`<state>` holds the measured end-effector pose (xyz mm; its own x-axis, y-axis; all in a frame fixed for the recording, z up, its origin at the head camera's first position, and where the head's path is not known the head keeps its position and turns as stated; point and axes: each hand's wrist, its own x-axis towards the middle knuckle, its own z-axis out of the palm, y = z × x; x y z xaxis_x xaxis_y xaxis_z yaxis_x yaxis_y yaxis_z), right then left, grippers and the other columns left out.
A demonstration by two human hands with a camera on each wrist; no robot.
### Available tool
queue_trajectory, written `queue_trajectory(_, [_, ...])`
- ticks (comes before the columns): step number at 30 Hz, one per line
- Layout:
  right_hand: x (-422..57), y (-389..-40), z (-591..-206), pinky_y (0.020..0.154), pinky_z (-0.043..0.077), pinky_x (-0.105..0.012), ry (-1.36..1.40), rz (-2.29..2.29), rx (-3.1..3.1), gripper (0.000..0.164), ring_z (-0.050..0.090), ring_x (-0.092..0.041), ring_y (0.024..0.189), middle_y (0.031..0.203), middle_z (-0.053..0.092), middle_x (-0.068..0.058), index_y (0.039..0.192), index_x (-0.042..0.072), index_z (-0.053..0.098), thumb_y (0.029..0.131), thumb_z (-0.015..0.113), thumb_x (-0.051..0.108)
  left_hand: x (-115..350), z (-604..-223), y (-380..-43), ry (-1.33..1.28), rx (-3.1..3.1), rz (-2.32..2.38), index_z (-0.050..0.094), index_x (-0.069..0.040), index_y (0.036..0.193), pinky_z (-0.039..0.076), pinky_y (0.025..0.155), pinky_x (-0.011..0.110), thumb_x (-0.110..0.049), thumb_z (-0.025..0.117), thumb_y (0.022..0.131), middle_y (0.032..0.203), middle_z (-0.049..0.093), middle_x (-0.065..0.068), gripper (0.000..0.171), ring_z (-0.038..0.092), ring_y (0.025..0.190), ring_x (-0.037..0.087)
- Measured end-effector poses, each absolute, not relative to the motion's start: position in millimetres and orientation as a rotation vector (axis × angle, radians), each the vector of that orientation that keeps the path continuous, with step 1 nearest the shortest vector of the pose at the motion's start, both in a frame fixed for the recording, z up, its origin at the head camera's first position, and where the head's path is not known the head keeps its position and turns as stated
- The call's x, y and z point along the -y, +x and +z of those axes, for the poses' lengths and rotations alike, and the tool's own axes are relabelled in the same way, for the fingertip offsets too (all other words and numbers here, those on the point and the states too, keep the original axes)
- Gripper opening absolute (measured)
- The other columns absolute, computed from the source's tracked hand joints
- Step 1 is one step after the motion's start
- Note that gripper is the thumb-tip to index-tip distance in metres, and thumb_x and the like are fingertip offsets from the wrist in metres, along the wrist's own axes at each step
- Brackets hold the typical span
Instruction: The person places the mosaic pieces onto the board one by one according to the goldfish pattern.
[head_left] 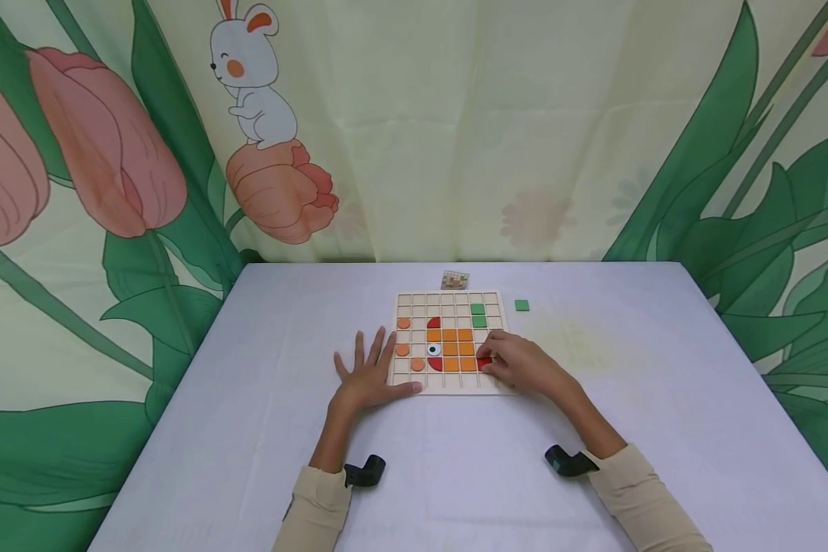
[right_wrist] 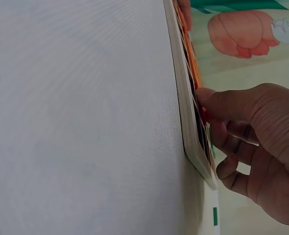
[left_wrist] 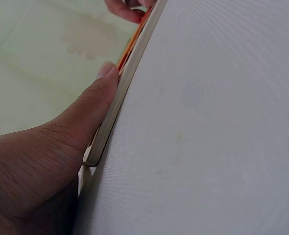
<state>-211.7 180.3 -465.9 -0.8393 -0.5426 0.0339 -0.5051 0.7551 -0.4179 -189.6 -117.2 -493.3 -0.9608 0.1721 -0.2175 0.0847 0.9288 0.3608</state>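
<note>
A pale wooden grid board [head_left: 448, 387] lies flat on the table with coloured pieces in its cells. Orange squares [head_left: 450, 347] form a block at its middle, with red curved pieces [head_left: 435, 364] and a white eye piece [head_left: 434, 349] along the block's left side. My left hand [head_left: 369, 379] rests with spread fingers at the board's left edge, its thumb on the near corner. At the lower right of the orange block, my right hand [head_left: 520, 360] pinches a red piece [head_left: 484, 363] against the board; the fingers partly cover it.
Round orange pieces [head_left: 417, 365] sit in the board's left columns, and two green squares [head_left: 478, 310] near its upper right. A loose green square [head_left: 521, 305] lies on the table right of the board. Behind the board is a small patterned card or packet [head_left: 455, 280].
</note>
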Motion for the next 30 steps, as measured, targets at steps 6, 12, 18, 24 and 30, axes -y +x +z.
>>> queue_trajectory(6, [-179, -213, -466, 0.08, 0.051, -0.03, -0.833, -0.637, -2.85, 0.018, 0.055, -0.01, 0.087, 0.1, 0.062, 0.005, 0.102, 0.013, 0.072, 0.086, 0.076, 0.019, 117, -494, -190, 0.199, -2.835, 0.513, 0.006, -0.025, 0.159, -0.011, 0.107, 0.075, -0.077, 0.059, 0.076, 0.167, -0.004, 0.001, 0.11, -0.018, 0.15, 0.038])
queue_trajectory(12, [-180, -214, -468, 0.078, 0.05, -0.028, -0.823, -0.641, -2.853, 0.019, 0.054, -0.01, 0.085, 0.1, 0.062, 0.005, 0.103, 0.014, 0.072, 0.086, 0.076, 0.021, 117, -494, -190, 0.2, -2.843, 0.514, 0.007, -0.025, 0.159, -0.01, 0.107, 0.075, -0.077, 0.059, 0.076, 0.167, -0.003, 0.001, 0.111, -0.017, 0.15, 0.038])
queue_trajectory(18, [-182, -215, -468, 0.069, 0.045, -0.022, -0.802, -0.663, -2.846, 0.02, 0.05, -0.009, 0.08, 0.099, 0.061, 0.005, 0.104, 0.015, 0.072, 0.086, 0.076, 0.023, 116, -495, -189, 0.197, -2.842, 0.523, 0.008, -0.025, 0.159, -0.01, 0.107, 0.076, -0.077, 0.06, 0.076, 0.167, -0.003, 0.002, 0.111, -0.016, 0.15, 0.039])
queue_trajectory(24, [-186, -216, -466, 0.063, 0.045, -0.021, -0.757, -0.715, -2.842, 0.018, 0.05, -0.008, 0.073, 0.098, 0.062, 0.004, 0.104, 0.014, 0.071, 0.088, 0.074, 0.023, 116, -495, -188, 0.198, -2.846, 0.522, 0.008, -0.025, 0.159, -0.01, 0.107, 0.076, -0.077, 0.06, 0.075, 0.167, -0.002, 0.001, 0.111, -0.016, 0.15, 0.039])
queue_trajectory(30, [-190, -225, -465, 0.068, 0.048, -0.023, -0.654, -0.763, -2.869, 0.016, 0.052, -0.012, 0.08, 0.101, 0.064, 0.001, 0.103, 0.014, 0.071, 0.09, 0.07, 0.021, 118, -495, -189, 0.2, -2.851, 0.527, 0.007, -0.025, 0.159, -0.011, 0.107, 0.075, -0.077, 0.06, 0.076, 0.167, -0.003, 0.002, 0.111, -0.017, 0.15, 0.038])
